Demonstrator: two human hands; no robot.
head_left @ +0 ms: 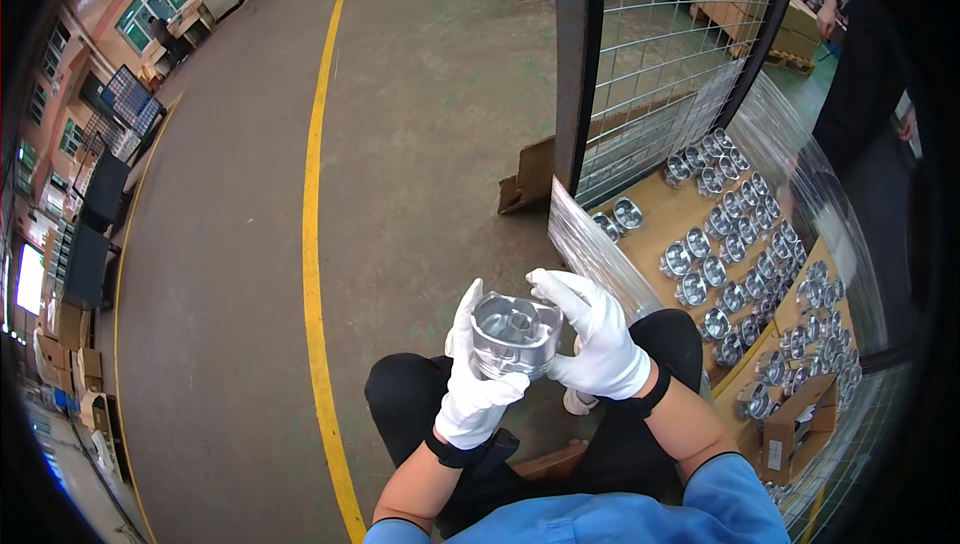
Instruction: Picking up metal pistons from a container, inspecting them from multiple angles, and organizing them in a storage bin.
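A seated worker in blue holds a silvery cylindrical metal part (518, 336) between two white-gloved hands, out in front of the lap. The left hand (470, 394) grasps it, fingers up its left side and thumb across the lower front. The right hand (606, 346) curves around its right side, fingers by the top rim and thumb lower down; how firmly it presses is unclear. To the right, similar parts (712, 270) stand in rows on cardboard (650, 206) beside wire mesh (655, 54).
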